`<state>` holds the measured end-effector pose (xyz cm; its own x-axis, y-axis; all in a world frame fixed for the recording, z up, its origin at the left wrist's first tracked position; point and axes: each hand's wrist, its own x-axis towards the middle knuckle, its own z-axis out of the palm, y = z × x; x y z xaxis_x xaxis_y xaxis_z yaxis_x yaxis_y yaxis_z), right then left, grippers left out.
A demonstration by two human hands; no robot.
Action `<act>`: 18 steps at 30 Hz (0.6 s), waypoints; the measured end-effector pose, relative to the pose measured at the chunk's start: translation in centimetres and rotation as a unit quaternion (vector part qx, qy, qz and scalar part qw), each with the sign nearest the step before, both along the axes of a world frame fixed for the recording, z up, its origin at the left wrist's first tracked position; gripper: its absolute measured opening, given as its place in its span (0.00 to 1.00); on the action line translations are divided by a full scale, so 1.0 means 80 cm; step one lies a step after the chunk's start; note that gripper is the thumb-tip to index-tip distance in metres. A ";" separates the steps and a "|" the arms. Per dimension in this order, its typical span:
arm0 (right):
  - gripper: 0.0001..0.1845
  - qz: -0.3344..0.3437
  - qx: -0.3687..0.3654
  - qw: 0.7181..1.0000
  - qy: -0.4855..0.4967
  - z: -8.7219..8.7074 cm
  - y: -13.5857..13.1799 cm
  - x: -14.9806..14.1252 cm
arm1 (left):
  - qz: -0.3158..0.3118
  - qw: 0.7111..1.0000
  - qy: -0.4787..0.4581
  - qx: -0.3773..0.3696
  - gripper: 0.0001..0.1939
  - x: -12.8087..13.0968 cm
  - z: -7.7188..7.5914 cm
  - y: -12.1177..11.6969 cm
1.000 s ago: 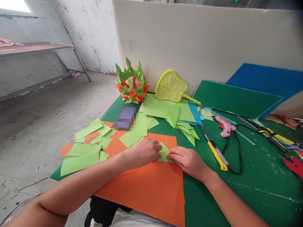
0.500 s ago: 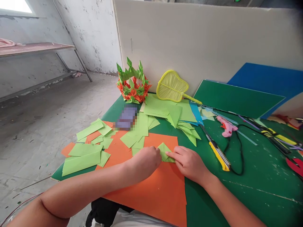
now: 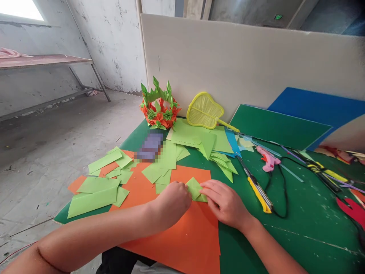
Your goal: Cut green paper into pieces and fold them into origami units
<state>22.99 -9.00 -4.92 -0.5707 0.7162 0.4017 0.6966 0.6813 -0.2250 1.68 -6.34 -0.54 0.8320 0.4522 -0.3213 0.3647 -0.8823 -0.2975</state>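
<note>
Examining the work with the folded green paper (image 3: pixel 194 186) as clock centre: it lies on orange sheets (image 3: pixel 196 236) over the green table (image 3: pixel 236 253). Its left hand (image 3: pixel 173 201), at 9 o'clock, is curled narrow against it; the right hand (image 3: pixel 226 201), at 4 o'clock, has fingertips on its right edge. Firm grip cannot be confirmed for either.

Progress, as judged: creases and a pointed top are formed; the piece appears only partly folded. Loose green slips (image 3: pixel 94 201) at 9 o'clock lie largely flat. A folded-paper ornament (image 3: pixel 161 120) stands assembled at 11 o'clock.

Markings: no brand or lettering is legible on the utility knife (image 3: pixel 258 193), 3 o'clock, or pink glue gun (image 3: pixel 269 161), 2 o'clock.
</note>
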 end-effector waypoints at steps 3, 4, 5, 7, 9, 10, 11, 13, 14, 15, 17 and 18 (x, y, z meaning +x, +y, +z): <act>0.17 0.042 -0.037 0.998 0.004 0.000 -0.001 -0.009 | 0.001 0.999 -0.021 -0.035 0.06 -0.005 0.012 0.013; 0.17 0.045 -0.045 0.998 0.006 -0.001 -0.002 -0.011 | 0.000 0.999 -0.019 -0.034 0.05 -0.008 0.016 0.016; 0.16 0.044 -0.049 0.998 0.008 -0.001 -0.001 -0.012 | 0.000 0.999 -0.020 -0.030 0.05 -0.010 0.021 0.018; 0.16 0.036 -0.049 0.998 0.009 -0.002 -0.001 -0.014 | 0.016 0.998 -0.051 -0.012 0.07 -0.011 0.031 0.022; 0.15 0.025 -0.050 0.998 -0.009 -0.002 0.000 -0.015 | 0.004 0.995 -0.093 -0.022 0.08 -0.003 0.041 0.030; 0.15 0.018 -0.050 0.998 -0.024 -0.002 0.000 -0.015 | 0.004 0.992 -0.123 -0.026 0.08 0.005 0.045 0.036; 0.15 0.011 -0.047 0.998 -0.039 -0.002 0.001 -0.016 | 0.006 0.986 -0.160 -0.034 0.08 0.016 0.048 0.044; 0.15 -0.001 -0.024 0.998 -0.060 -0.003 0.001 -0.018 | -0.029 0.971 -0.233 -0.054 0.12 0.047 0.047 0.066; 0.16 -0.003 -0.007 0.998 -0.064 -0.004 0.001 -0.020 | -0.073 0.960 -0.264 -0.064 0.15 0.065 0.043 0.080; 0.16 -0.001 0.010 0.998 -0.065 -0.005 0.001 -0.021 | -0.120 0.950 -0.279 -0.069 0.19 0.083 0.036 0.093; 0.16 -0.001 0.034 0.997 -0.070 -0.006 0.001 -0.021 | -0.193 0.936 -0.284 -0.074 0.23 0.118 0.016 0.120; 0.16 -0.004 0.039 0.996 -0.075 -0.007 0.001 -0.020 | -0.223 0.932 -0.275 -0.081 0.24 0.133 0.004 0.131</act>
